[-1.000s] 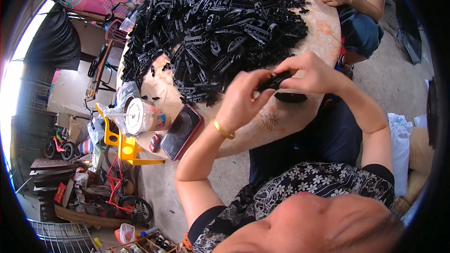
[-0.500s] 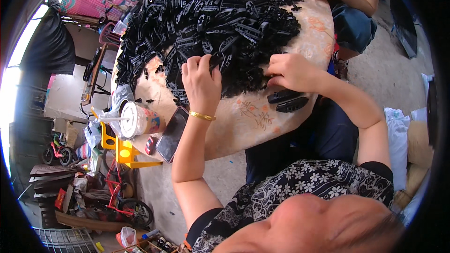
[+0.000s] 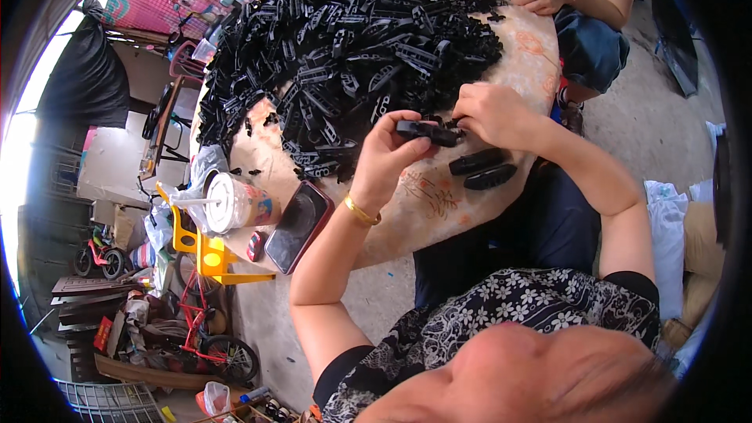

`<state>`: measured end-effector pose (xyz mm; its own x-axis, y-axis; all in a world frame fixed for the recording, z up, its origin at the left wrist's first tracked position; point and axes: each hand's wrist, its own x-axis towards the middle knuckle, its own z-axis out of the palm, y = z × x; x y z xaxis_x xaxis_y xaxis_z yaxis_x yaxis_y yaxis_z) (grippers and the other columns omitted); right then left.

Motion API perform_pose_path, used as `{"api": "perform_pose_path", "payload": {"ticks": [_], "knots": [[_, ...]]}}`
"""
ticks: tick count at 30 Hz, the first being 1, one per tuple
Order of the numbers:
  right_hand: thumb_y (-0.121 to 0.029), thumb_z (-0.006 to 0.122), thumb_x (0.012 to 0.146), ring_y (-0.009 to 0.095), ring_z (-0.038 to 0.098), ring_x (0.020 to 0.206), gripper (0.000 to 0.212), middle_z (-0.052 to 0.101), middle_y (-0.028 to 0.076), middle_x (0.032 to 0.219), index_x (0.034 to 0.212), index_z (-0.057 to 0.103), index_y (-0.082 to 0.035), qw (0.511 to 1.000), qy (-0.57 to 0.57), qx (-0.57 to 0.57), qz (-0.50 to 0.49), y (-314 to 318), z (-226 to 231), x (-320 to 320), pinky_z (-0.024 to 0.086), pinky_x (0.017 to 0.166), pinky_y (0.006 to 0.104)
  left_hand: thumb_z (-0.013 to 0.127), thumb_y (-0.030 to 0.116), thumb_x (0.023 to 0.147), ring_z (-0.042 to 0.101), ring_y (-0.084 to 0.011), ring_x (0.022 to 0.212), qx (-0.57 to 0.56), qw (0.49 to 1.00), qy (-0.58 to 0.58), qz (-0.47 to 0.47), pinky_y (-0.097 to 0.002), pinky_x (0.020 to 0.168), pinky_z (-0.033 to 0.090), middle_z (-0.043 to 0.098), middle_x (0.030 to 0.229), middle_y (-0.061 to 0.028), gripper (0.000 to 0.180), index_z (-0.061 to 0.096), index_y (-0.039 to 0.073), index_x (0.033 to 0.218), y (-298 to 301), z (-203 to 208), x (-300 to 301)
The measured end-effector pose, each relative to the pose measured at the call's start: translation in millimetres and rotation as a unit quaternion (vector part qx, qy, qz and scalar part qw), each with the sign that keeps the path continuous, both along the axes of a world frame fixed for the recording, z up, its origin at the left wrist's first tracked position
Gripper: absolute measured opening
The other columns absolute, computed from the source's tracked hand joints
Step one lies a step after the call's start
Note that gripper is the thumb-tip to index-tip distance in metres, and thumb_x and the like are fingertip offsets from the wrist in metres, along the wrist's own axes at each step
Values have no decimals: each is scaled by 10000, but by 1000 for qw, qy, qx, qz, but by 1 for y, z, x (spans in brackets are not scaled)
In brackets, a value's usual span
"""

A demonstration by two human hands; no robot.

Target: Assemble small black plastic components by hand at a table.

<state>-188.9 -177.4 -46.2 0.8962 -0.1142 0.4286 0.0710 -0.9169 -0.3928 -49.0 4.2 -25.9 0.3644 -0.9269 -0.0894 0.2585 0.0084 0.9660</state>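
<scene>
In the centre of the frame, the left hand (image 3: 384, 160) holds a long black part (image 3: 415, 131) above the table (image 3: 392, 227), pinched between the thumb and the bent fingers. The right hand (image 3: 495, 113) has its fingertips gathered at the right end of this part; whether they pinch a small piece there, I cannot tell, because the spot is dark and tiny.

The part looks like hard plastic, so I judge it to be light and stiff, and perhaps a little slippery on its smooth face. The long sides near the middle seem the best place to take hold, since both ends then remain free. Any thin details at the ends may be fragile, and there a gentle pressure seems wiser.

Right of the centre, two black pieces (image 3: 490, 177) lie close beside each other on the table. A large black heap (image 3: 352, 39) covers the upper middle. To the lower left are a phone (image 3: 299, 227) and a lidded cup (image 3: 229, 204).
</scene>
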Motion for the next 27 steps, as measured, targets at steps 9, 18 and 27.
{"api": "perform_pose_path", "payload": {"ticks": [9,18,27], "knots": [[13,684,765,141,645,766,158,669,111,824,913,628,12,938,-61,341,31,10,27,-7,504,677,263,605,-23,862,649,-183,896,46,999,11,-8,-301,851,549,622,1043,-121,339,452,-2,1165,-1,-5,-8],[41,666,739,159,638,734,124,644,98,814,861,658,18,944,-108,302,81,23,23,-3,507,652,253,626,-2,860,656,-171,874,19,996,-80,27,-283,821,552,631,986,-102,340,465,-9,1160,-2,-6,-16],[33,674,699,279,615,796,154,624,113,873,844,643,-9,974,-186,42,121,26,24,-4,502,680,349,641,36,866,656,-159,864,1,998,-52,40,-270,793,552,629,978,-100,386,452,-37,1194,-1,-1,-18]]}}
